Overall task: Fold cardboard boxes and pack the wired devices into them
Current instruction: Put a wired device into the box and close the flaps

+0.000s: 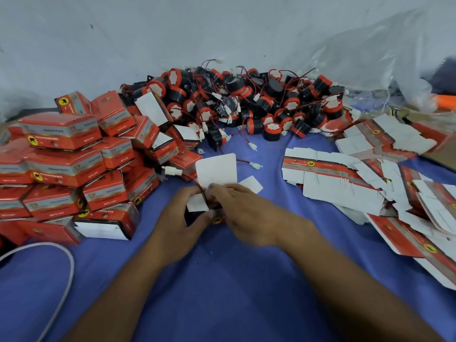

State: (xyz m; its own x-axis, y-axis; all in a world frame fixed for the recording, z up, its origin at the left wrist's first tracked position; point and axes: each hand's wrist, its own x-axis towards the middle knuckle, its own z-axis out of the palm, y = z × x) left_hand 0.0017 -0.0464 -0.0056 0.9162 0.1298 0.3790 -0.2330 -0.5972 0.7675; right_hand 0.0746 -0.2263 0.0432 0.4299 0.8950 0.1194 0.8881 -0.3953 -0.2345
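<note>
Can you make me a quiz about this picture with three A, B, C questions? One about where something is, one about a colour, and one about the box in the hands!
1. Where is the pile of folded boxes?
A. On the person's left
B. On the person's right
C. On the wall

2. What colour is the cloth underneath?
A. Green
B. Blue
C. Yellow

3. The held box is:
A. Flat
B. Taped shut
C. Open, flap up

Answers: 1 A, it is stacked at the left edge. 2 B, blue shows all around the arms. 3 C, its white flap stands up above the left hand and right hand.
</note>
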